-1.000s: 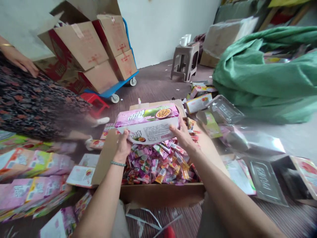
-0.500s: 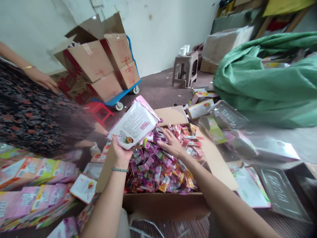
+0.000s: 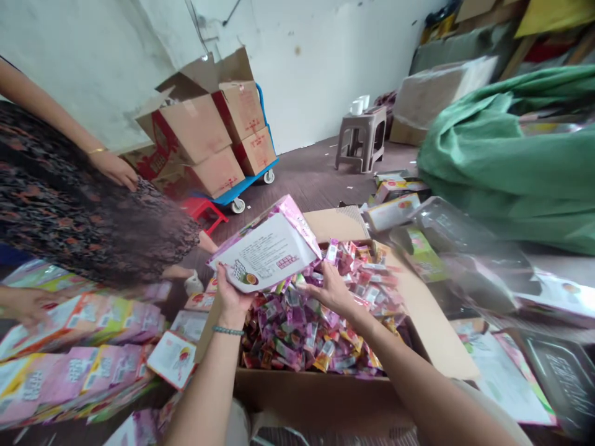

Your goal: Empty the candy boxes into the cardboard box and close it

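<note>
My left hand (image 3: 231, 291) grips a pink and white candy box (image 3: 267, 248) by its lower corner and holds it tilted over an open cardboard carton (image 3: 325, 387). The carton is full of small wrapped candies (image 3: 307, 322) in pink, purple and orange. My right hand (image 3: 332, 288) reaches into the candies just under the box, its fingers curled into the pile; what they hold is hidden among the wrappers.
Stacks of flat pink and yellow candy boxes (image 3: 69, 365) lie at the left. A person in a dark patterned dress (image 3: 69, 210) bends there. Brown cartons (image 3: 209, 136) sit on a blue trolley behind, a plastic stool (image 3: 362, 139) farther back, a green sack (image 3: 511, 161) at the right.
My right hand let go of the pink box and dropped into the candies. My left hand tipped the box up onto one corner. The view shifted left and the nearby person moved closer.
</note>
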The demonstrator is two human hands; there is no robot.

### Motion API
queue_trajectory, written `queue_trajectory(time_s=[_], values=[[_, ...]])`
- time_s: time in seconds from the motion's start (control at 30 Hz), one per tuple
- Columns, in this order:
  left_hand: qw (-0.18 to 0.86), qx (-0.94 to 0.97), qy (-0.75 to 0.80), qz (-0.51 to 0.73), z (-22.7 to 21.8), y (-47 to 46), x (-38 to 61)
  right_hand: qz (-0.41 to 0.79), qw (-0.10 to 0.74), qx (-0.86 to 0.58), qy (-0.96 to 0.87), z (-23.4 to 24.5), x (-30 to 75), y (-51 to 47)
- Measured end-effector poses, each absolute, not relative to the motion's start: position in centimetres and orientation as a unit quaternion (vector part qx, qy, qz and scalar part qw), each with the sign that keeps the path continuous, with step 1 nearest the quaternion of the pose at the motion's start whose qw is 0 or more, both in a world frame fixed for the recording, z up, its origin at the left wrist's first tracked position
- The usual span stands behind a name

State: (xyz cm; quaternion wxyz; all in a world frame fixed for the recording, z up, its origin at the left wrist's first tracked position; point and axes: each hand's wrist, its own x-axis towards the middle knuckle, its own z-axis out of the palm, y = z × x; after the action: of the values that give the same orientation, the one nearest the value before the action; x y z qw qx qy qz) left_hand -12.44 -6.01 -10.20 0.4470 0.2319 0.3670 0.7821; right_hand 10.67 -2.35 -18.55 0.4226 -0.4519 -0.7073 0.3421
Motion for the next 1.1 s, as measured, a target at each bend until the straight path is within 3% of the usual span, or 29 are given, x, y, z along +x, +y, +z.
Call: queue_trajectory(time_s=[0.23, 0.47, 0.7, 0.87, 1.1], values=[[0.452, 0.203, 0.375, 0.784, -10.1, -5.9, -12.1, 0.475, 0.511, -0.392, -0.6, -17.3, 11.0, -3.1], [0.479, 0.151, 0.404, 0.765, -11.5, -4.7, -11.9, 0.268, 0.361, -0.475, -0.757, -19.2, 9.3, -3.1], [0.528, 0.148, 0.399, 0.735, -11.1, -4.9, -11.3, 0.409, 0.587, -0.4, -0.572, -15.8, 9.8, -2.9], [0.561, 0.183, 0.395, 0.705, -11.3, -5.4, -10.5, 0.471, 0.61, -0.392, -0.503, -14.5, 10.1, -2.4], [0.592, 0.056, 0.444, 0.67, -11.3, -5.3, -12.1, 0.284, 0.544, -0.562, -0.554, -14.5, 12.6, -2.5]])
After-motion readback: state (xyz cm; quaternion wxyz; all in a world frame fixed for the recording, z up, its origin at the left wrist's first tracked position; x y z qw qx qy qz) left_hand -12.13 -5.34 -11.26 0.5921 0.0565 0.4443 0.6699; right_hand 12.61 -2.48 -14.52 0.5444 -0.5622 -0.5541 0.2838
